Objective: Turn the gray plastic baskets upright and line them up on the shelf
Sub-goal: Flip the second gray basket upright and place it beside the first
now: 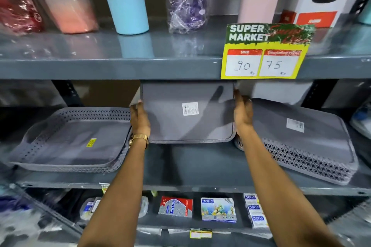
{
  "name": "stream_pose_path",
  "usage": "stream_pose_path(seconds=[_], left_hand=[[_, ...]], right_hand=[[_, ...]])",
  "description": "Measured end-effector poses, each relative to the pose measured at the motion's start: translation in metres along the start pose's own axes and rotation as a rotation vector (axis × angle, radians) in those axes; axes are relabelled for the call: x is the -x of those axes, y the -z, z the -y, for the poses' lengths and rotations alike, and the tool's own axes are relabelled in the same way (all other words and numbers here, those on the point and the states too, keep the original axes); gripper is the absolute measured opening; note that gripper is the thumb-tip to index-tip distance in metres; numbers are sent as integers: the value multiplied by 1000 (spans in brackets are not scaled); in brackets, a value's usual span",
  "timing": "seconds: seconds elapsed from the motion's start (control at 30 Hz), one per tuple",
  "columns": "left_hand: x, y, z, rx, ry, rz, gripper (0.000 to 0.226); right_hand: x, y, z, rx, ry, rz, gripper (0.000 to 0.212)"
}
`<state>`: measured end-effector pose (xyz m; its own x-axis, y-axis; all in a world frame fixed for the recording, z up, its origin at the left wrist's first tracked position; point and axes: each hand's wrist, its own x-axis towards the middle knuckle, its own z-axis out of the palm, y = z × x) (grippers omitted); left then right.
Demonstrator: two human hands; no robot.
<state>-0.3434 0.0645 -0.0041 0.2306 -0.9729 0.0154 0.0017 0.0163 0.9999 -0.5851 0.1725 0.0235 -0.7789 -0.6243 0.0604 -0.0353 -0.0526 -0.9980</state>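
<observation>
Left of your left hand (139,120), an upright basket stack (72,138) sits on the shelf (192,168). Both hands grip the middle basket (187,112) by its sides, tilted w/ bottom facing you, above the shelf. Your right hand (243,112) is btwn it & the upside-down stack (305,140).
</observation>
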Motion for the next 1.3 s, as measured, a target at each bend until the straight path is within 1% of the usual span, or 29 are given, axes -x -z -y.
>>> stream_pose_path(seconds=[0.03, 0.07, 0.13, 0.17, 0.2, 0.27, 0.3, 0.33, 0.4, 0.43, 0.5, 0.53, 0.6, 0.63, 0.67, 0.73, 0.8, 0.87, 0.9, 1.0, 1.1, 1.17, 1.27, 1.3], left_hand=[[-2, 2, -4, 82, 26, 6, 60], [-5, 7, -6, 155, 49, 14, 60], [-9, 17, -11, 229, 98, 27, 63], [-9, 23, -13, 240, 119, 50, 62], [-9, 28, -13, 254, 136, 90, 60], [-7, 41, -11, 265, 163, 196, 63], [-8, 46, -11, 231, 172, 257, 64], [-7, 51, -9, 186, 188, 307, 67], [-8, 57, -10, -10, 218, 318, 71], [-8, 58, -10, -141, 201, 302, 67], [-8, 62, -8, -305, 148, 307, 50], [-6, 64, -7, -315, 125, 323, 44], [-2, 70, -3, -364, 52, 374, 40], [0, 72, -1, -443, 2, 377, 41], [2, 76, 2, -551, -55, 367, 40], [12, 78, 4, -785, -189, 319, 31], [24, 78, 2, -1052, -292, 310, 21], [34, 80, 3, -1281, -347, 329, 20], [37, 81, 4, -1347, -361, 336, 21], [44, 84, 9, -1412, -373, 315, 23], [47, 87, 11, -1423, -365, 294, 26], [51, 86, 10, -1430, -348, 280, 29], [58, 84, 6, -1433, -315, 219, 24], [58, 83, 4, -1442, -319, 195, 23]], right_hand=[[2, 3, 3, -43, -24, -8, 36], [3, 7, 5, -85, -65, -8, 49], [4, 13, 3, -158, -197, -8, 85], [6, 16, -1, -189, -266, -4, 97], [7, 19, -4, -217, -318, 7, 100], [10, 26, -14, -248, -391, 46, 95], [12, 31, -19, -244, -416, 64, 96], [16, 35, -24, -240, -432, 78, 92], [20, 40, -33, -237, -431, 115, 80], [24, 41, -34, -212, -428, 139, 80], [28, 40, -35, -103, -433, 130, 88], [28, 41, -34, -33, -429, 116, 84], [35, 41, -32, 103, -381, 105, 59], [38, 40, -33, 150, -347, 108, 47], [41, 40, -35, 191, -310, 116, 40], [47, 38, -43, 288, -245, 147, 44], [55, 37, -51, 374, -226, 154, 49], [63, 34, -57, 418, -257, 132, 42], [67, 32, -61, 443, -270, 125, 38], [77, 27, -68, 508, -254, 121, 31], [81, 23, -70, 500, -230, 140, 42], [84, 23, -69, 509, -222, 139, 45], [85, 24, -69, 508, -207, 132, 50], [86, 25, -68, 513, -201, 130, 49]])
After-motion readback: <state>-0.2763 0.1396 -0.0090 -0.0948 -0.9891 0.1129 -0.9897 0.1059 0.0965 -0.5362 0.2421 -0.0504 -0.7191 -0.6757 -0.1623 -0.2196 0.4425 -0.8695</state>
